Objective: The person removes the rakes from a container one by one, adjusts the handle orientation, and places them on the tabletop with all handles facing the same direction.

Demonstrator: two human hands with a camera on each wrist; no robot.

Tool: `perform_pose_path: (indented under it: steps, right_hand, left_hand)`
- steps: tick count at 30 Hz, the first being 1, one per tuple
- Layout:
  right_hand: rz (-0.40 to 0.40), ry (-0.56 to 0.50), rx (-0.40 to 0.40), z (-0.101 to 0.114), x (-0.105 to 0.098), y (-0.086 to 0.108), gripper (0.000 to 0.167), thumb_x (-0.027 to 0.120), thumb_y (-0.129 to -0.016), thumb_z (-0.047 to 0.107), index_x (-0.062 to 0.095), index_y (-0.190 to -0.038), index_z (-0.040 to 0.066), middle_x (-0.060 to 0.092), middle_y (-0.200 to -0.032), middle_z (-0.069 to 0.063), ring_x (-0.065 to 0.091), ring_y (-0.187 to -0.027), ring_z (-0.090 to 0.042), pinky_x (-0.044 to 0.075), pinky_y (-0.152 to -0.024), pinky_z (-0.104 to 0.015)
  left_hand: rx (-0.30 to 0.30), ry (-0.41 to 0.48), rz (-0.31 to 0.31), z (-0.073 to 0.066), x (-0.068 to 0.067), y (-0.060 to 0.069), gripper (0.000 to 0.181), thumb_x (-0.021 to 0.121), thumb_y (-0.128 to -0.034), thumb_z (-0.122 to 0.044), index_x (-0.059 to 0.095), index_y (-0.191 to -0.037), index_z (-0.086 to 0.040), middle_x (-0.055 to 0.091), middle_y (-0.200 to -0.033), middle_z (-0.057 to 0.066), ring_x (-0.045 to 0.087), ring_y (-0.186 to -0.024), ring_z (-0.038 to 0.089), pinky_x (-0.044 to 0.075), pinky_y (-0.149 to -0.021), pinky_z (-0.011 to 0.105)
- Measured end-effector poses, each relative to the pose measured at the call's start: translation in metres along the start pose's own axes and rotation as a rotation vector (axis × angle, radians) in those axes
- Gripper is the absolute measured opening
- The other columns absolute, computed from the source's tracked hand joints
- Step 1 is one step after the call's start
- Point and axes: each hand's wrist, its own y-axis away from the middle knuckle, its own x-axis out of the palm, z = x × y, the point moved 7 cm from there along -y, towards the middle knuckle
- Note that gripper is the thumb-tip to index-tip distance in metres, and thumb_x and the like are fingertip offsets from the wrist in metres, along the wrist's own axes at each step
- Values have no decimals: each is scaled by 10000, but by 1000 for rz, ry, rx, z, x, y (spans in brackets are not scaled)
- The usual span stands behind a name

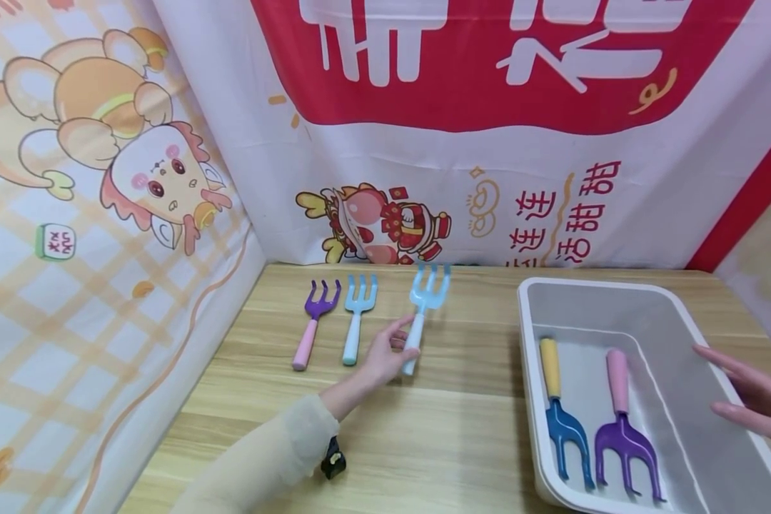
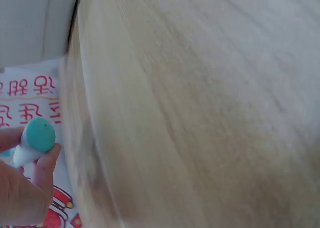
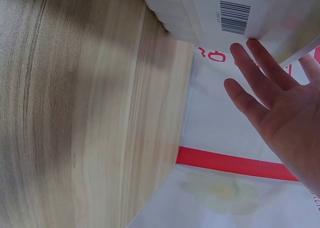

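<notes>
Near the back edge of the wooden table (image 1: 469,435), the left hand (image 1: 384,355) holds a light-blue hand fork (image 1: 420,313), fingers clamped on its handle; the right hand (image 1: 761,400), fingers apart, is beside the plastic bin (image 1: 585,308). A slack pinch could let the fork swivel and drop.

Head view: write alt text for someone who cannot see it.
A person's left hand holds a pale blue garden fork over a wooden table. To its left lie a purple fork and a second blue fork; at right, the right hand is near a white bin containing a yellow-handled fork and a pink-handled fork.
</notes>
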Motion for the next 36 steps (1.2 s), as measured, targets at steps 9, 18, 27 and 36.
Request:
perform_pose_path:
  steps: [9,18,27,36]
  right_hand:
    - [-15,13,44,-1,-1,3,833,624,-880,-89,233,-1554,206,410,-1143,384,547,-905,103,550,-563,-265]
    - [2,36,94,0,1,1,842,635,-891,-50,216,-1557,249,395,-1105,392,532,-873,112,545,-560,-262]
    - [0,-40,-74,11,1,1,851,580,-843,-197,236,-1547,135,528,-1143,289,588,-914,46,547,-580,-248]
    - [-6,-15,10,7,2,1,835,604,-875,-124,242,-1551,206,482,-1114,341,567,-881,74,542,-574,-244]
  left_hand:
    - [-104,-32,-149,31,-15,-20,640,705,-800,83,492,-1392,-33,574,-951,143,585,-821,217,540,-708,285]
    - [-139,-112,-195,37,-21,-28,617,747,-777,35,533,-1354,-14,600,-827,96,548,-755,172,507,-644,259]
    - [-253,-188,-162,37,-25,-28,583,755,-800,-39,547,-1345,-52,595,-877,89,548,-765,183,490,-642,261]
    - [-245,-291,-110,34,-25,-30,557,749,-825,-67,523,-1332,-34,571,-844,70,532,-680,154,471,-569,247]
